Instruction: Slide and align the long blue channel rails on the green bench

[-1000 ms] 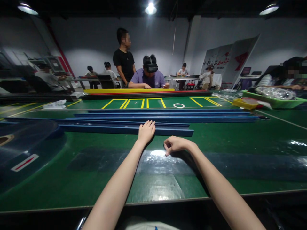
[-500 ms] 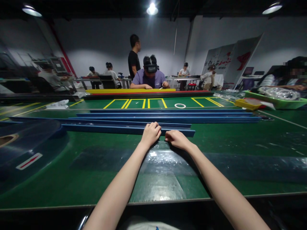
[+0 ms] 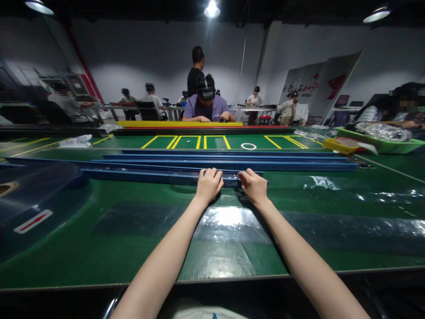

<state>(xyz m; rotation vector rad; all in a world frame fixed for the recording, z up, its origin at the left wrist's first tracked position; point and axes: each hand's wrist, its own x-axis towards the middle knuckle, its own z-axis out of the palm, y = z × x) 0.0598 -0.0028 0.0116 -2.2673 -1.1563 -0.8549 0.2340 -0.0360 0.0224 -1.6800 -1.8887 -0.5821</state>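
Partner: "What did the left hand (image 3: 210,186) touch?"

Me: "From my end of the feed, its fingers lay over the near blue rail (image 3: 142,176), bent a little, side by side with slight gaps. The thumb was mostly out of my sight, so I couldn't tell whether they gripped"

Partner: "And the right hand (image 3: 255,187)?"

Me: "It sat just beside the other, close to that rail's end, which showed right of the knuckles. Its fingers were curled inward, tips near the rail. I couldn't tell whether they pinched something"

Partner: "How did the rail run?"

Me: "From under the left fingers it went leftward to the big film roll (image 3: 43,195), which bore a red-arrow label (image 3: 33,221)"

Partner: "What lay beyond the fingertips?"

Me: "More blue rails (image 3: 299,165), just past them. Farther off on the green table (image 3: 116,261) I saw a white ring (image 3: 248,149) and yellow lines (image 3: 205,142), then a yellow bar (image 3: 179,124) with a co-worker in purple (image 3: 192,108) behind it"

Partner: "Right of the fingers?"

Me: "Well apart, a green tray (image 3: 395,145) held clear, shiny things (image 3: 381,131); a yellow tray (image 3: 338,145) stood beside it"

Partner: "And nearer than the fingers?"

Me: "A clear strip (image 3: 332,231) stretched across the table below both wrists, shining brightly between the forearms"
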